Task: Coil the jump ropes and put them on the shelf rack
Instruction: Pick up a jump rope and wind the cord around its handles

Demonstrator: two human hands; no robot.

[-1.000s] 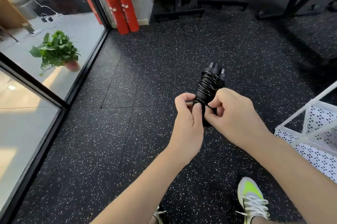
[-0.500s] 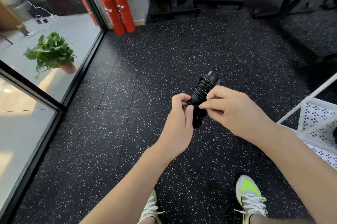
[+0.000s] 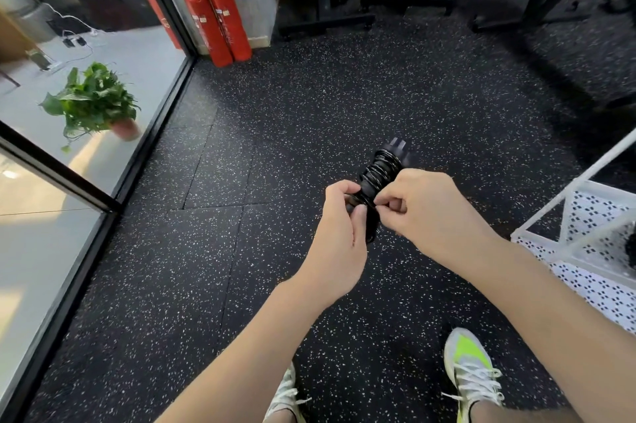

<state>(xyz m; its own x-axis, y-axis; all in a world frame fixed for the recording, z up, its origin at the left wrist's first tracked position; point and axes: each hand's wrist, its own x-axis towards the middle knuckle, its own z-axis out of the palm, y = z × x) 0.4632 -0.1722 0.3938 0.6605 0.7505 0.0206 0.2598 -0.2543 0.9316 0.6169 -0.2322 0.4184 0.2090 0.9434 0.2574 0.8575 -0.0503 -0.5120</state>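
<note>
Both hands curled tight: left hand (image 3: pixel 339 233) grips coiled jump rope (image 3: pixel 380 178), right hand (image 3: pixel 426 212) pinches its cord. White shelf rack (image 3: pixel 585 233) near right; open floor (image 3: pixel 275 147) ahead.

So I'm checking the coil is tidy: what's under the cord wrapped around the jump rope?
Black handles show under the wound cord, their capped ends poking out on top of the jump rope. The lower part is covered by the left hand and right hand.
</note>
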